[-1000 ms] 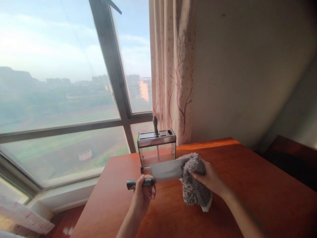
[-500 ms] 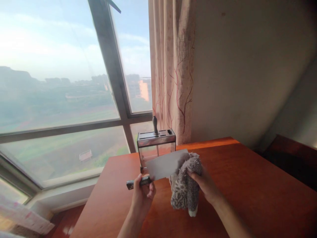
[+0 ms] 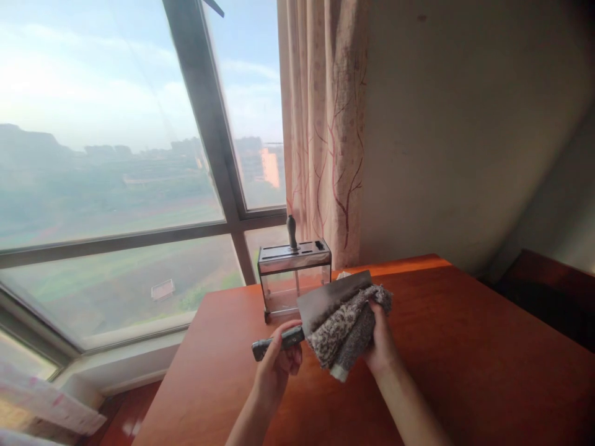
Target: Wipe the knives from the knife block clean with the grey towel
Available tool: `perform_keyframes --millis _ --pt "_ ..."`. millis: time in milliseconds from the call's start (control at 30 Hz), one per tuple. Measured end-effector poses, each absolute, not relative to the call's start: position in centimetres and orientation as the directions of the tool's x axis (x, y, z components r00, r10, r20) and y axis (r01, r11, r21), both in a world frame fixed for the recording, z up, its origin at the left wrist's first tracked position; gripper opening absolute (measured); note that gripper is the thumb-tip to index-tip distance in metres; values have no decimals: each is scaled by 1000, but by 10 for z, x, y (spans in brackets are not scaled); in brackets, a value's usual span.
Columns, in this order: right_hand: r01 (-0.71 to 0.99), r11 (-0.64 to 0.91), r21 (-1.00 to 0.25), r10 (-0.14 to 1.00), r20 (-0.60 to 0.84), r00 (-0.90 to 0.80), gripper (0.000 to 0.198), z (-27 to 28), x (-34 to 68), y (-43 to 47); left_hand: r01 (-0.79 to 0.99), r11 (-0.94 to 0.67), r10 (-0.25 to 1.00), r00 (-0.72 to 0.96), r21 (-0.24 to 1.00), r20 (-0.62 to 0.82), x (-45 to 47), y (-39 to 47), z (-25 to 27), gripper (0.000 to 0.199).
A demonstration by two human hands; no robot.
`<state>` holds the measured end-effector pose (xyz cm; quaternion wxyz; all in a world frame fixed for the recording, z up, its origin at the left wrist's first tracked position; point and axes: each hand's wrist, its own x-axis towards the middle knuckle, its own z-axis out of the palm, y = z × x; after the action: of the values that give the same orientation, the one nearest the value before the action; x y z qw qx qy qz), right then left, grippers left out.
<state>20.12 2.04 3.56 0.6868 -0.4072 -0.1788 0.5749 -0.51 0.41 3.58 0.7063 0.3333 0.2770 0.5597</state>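
Note:
My left hand (image 3: 282,356) is closed around the dark handle of a cleaver (image 3: 320,301), thumb along the top of the grip. The broad grey blade points up and to the right above the table. In my right hand (image 3: 382,337) is a fluffy grey patterned cloth (image 3: 341,334), pinched with the thumb in front. It lies against the blade and hides its lower edge and part of the far end. Behind the blade stands a knife block (image 3: 272,291) with clear sides and a metal slotted top, one dark-handled tool upright in it.
The reddish-brown wooden table (image 3: 204,371) reaches to the window (image 3: 116,235) on the left. A beige curtain (image 3: 320,136) hangs behind the knife block. A small whitish thing (image 3: 343,275) shows just beyond the blade; I cannot tell what it is.
Cleaver and left hand have shifted a little right. The blade has tilted more, and the cloth has swung from hanging down to lying across the blade's near face.

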Motion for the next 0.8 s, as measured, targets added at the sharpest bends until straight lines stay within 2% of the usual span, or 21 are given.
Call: perform_keyframes --millis 100,167,300,400,467,600,800 --pt "-552 47 -832 962 -111 250 48 29 203 21 -625 127 982 189 770 -8 -10 5 35 42" --pt "-555 81 -828 962 -80 261 51 28 203 20 -623 140 981 191 770 -25 -8 5 35 39" --pt "-669 188 -719 938 -70 339 49 35 199 20 -572 179 979 187 801 -85 5 2 33 37" --pt "-758 231 -610 926 -101 364 47 41 191 19 -542 189 977 188 819 -101 14 0 29 44" --pt "-788 209 -579 935 -118 335 48 42 184 18 -539 189 978 177 821 -109 18 0 25 48" --pt "-782 107 -614 962 -134 237 50 38 165 14 -518 197 979 152 832 -136 19 1 16 57" --pt "-756 -87 -649 981 -189 50 44 31 144 4 -464 61 996 82 884 -25 15 2 17 51"
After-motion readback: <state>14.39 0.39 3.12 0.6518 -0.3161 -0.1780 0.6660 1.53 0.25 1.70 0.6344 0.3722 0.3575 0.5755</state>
